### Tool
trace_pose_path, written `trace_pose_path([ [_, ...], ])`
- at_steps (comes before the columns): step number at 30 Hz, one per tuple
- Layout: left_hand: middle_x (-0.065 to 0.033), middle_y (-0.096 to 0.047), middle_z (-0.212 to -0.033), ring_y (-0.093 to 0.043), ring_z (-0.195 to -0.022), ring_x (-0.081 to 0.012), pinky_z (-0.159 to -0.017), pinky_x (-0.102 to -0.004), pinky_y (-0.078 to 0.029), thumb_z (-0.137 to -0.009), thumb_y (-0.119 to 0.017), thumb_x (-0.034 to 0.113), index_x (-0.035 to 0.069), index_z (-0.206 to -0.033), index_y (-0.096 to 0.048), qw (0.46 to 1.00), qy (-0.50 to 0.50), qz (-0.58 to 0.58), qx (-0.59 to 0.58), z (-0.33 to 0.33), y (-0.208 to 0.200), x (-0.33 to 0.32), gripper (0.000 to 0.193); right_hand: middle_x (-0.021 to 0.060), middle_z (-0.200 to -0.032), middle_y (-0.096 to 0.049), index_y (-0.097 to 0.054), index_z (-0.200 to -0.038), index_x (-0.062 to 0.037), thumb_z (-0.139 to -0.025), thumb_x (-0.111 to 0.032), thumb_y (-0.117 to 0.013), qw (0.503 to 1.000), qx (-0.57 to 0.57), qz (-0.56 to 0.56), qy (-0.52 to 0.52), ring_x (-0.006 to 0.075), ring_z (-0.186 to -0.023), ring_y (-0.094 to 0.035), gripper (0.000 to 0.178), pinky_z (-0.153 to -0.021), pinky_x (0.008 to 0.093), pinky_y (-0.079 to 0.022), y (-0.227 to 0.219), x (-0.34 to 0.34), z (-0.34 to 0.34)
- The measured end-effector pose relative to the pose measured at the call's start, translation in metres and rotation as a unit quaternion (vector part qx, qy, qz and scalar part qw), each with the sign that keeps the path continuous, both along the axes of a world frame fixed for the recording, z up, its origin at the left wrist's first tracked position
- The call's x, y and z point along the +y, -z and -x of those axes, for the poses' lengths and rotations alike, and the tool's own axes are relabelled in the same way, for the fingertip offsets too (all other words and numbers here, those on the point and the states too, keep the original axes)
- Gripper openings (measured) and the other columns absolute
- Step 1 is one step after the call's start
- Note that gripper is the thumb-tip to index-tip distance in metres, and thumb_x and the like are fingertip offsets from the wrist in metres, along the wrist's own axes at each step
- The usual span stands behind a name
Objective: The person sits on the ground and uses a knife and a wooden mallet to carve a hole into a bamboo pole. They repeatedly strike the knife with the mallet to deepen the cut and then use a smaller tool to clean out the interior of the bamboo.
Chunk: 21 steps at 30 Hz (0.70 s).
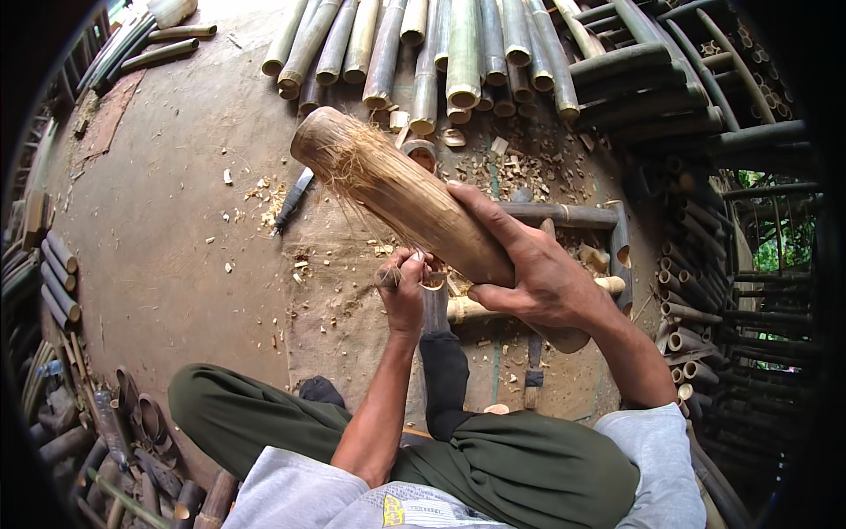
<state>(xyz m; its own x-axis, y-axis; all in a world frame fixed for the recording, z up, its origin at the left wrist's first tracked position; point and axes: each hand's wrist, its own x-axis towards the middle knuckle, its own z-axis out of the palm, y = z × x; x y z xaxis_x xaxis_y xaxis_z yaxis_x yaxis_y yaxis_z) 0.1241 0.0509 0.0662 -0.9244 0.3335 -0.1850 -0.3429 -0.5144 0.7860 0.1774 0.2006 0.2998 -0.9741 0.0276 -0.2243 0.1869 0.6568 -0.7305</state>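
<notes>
My right hand [538,269] is wrapped round a thick wooden mallet [397,189], raised and slanting up to the left. Its far end is frayed into loose fibres. Below it, my left hand [405,286] is closed on a wooden-handled chisel [388,278]; its blade is mostly hidden by my fingers. Those fingers are at the open end of a bamboo tube [435,310], which runs toward my black-socked foot [443,370]. Just right of this tube lies a pale bamboo piece [471,309], partly covered by the mallet and my right hand.
A knife [293,201] lies among wood chips on the mat, left of the mallet. Cut bamboo tubes [463,70] are lined up at the far side. Joined dark bamboo pieces [564,215] and a brush [533,375] lie to the right. More bamboo [62,273] is stacked at the left.
</notes>
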Motion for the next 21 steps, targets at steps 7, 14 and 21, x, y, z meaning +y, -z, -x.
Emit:
trace_pose_path([
  [7,-0.0021,-0.064,-0.079,-0.059,-0.077,-0.0111,-0.075,-0.029,-0.048,-0.101,-0.062,0.011,0.0,-0.092,-0.072,0.999,-0.024,0.02,-0.039,-0.004,0.001,0.004,0.017,0.0222,-0.164,-0.048,-0.028,-0.172,-0.02,-0.08,-0.009,-0.08,0.999,0.028,-0.007,-0.033,0.0391,-0.142,-0.058,0.106,-0.119,0.0468,-0.048,-0.017,-0.009,0.017],
  [14,-0.0112,-0.066,-0.113,-0.065,-0.104,-0.0215,-0.093,-0.043,-0.054,-0.104,-0.061,0.012,-0.001,-0.126,-0.063,0.984,-0.12,0.11,0.065,-0.015,0.053,0.018,0.025,0.0179,-0.104,-0.06,-0.021,-0.174,-0.0358,-0.09,-0.021,-0.077,0.922,-0.055,-0.274,-0.268,0.0297,-0.076,-0.069,0.102,-0.066,0.0445,-0.059,0.005,-0.024,0.043],
  [21,-0.0093,-0.062,-0.134,-0.061,-0.121,-0.0216,-0.104,-0.0378,-0.054,-0.102,-0.077,0.024,0.001,-0.138,-0.059,0.974,-0.006,0.142,0.174,-0.02,0.056,0.004,0.047,0.0184,-0.103,-0.062,-0.02,-0.174,-0.0364,-0.087,-0.01,-0.078,0.967,0.067,-0.149,-0.198,0.0324,-0.083,-0.069,0.107,-0.068,0.0422,-0.061,-0.033,-0.032,0.051],
])
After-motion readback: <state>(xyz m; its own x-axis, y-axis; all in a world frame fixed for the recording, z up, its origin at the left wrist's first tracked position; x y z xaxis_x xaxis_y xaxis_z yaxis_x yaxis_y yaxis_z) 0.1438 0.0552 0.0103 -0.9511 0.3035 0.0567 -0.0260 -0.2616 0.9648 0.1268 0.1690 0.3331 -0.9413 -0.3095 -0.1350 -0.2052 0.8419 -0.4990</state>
